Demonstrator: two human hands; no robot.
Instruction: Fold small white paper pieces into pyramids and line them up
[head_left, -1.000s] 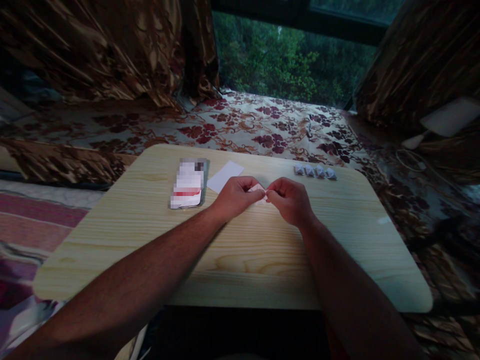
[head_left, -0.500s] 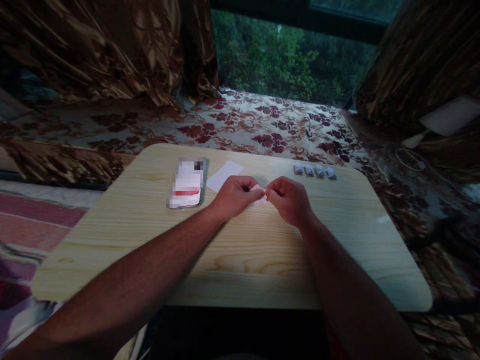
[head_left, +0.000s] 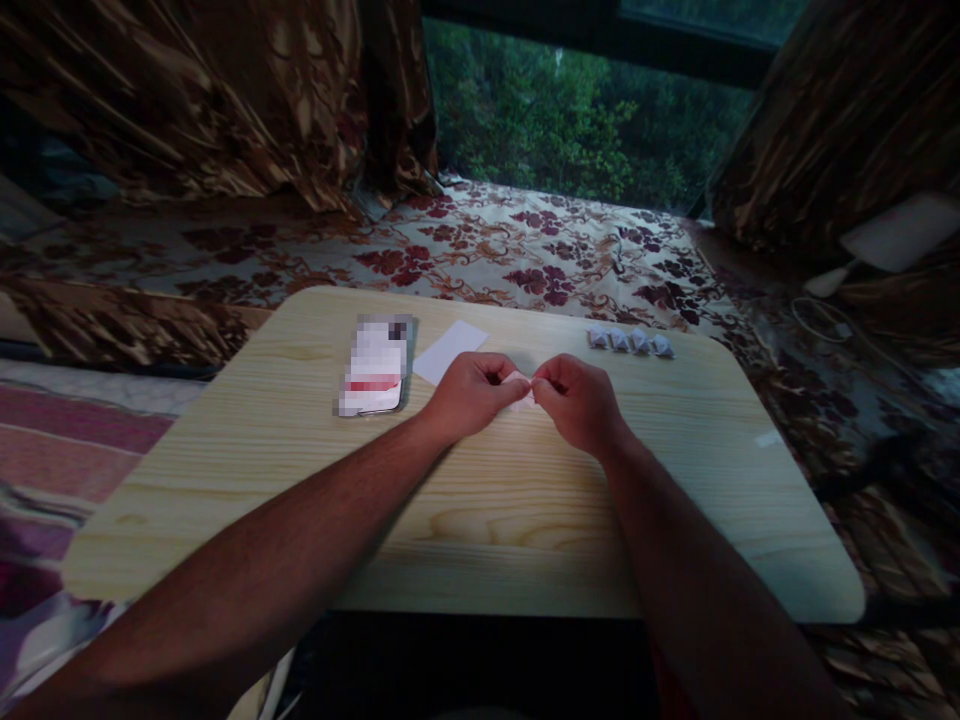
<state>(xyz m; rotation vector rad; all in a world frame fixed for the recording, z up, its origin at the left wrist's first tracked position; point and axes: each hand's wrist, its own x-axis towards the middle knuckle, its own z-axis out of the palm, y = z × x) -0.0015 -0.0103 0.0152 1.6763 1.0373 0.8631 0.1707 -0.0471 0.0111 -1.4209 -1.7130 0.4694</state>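
Observation:
A small folded piece of white paper is pinched between my two hands over the middle of the wooden table. My left hand grips its left side, thumb and fingers closed. At its right edge, the thumb and fingertips of my right hand are pressed together on the same paper. Much of the paper is hidden behind the fingers. Beyond my left hand lies a flat white sheet of paper. Several small folded white paper pieces stand in a row toward the table's far right.
The light wooden table has rounded corners. A phone, partly blurred out, lies left of the sheet. A small pale strip is near the right edge. A floral-covered ledge runs behind the table, below the window.
Almost nothing differs. Both hands keep their pinch on the folded paper in the same place, with only a very slight shift of the fingers.

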